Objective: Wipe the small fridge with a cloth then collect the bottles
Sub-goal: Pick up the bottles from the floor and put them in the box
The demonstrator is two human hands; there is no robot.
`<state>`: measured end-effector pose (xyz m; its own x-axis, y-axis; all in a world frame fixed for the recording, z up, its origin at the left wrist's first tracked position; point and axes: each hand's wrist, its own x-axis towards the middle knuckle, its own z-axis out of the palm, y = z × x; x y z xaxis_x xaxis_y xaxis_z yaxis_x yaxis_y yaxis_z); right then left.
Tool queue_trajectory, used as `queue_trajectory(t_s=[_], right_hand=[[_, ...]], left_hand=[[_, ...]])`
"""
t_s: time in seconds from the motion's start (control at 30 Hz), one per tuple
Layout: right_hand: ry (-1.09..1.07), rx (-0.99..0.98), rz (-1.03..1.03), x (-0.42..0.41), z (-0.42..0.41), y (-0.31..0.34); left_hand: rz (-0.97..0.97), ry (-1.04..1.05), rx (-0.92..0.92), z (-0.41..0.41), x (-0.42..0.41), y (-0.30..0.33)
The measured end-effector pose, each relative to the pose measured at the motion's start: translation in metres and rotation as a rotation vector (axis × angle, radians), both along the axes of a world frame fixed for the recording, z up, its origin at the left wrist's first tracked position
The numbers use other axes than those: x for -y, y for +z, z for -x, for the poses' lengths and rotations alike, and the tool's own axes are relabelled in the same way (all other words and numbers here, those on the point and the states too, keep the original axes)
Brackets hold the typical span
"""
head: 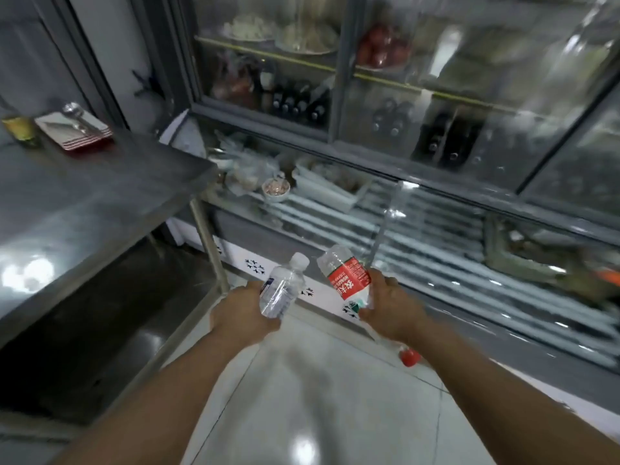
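Observation:
My left hand [240,312] grips a small clear water bottle [283,286] with a white cap, tilted up and to the right. My right hand [389,305] grips a clear bottle with a red label [345,275], held upside down, its red cap [410,357] showing below my wrist. Both bottles hang over the tiled floor in front of the glass-fronted display fridge [339,129]. No cloth is in view.
A steel table [100,182] stands at the left, with stacked plates and a spoon [73,129] at its far end. Behind the fridge's glass are dark bottles [295,105], bowls of food and a white tray [330,187]. Pale floor tiles [318,397] stretch below my arms.

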<state>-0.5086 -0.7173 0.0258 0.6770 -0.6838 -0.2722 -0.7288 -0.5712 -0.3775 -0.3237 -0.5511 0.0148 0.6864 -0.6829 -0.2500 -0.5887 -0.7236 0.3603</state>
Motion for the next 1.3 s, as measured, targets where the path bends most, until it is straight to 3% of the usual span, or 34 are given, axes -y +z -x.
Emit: queue_trajectory(t_s=[0.33,0.8,1.3], right_hand=[[-0.32,0.0,0.025,-0.011,0.192,0.042],[-0.734,0.009,0.108,-0.115,0.499,0.086],[-1.255,-0.062,0.125,-0.183,0.69,0.114]], left_hand=[[0.015,-0.364,0.062,0.139,0.056,0.036],[0.018,-0.829,0.057,0.425,0.05,0.08],[0.136,-1.374,0.104,0.633,0.12,0.109]])
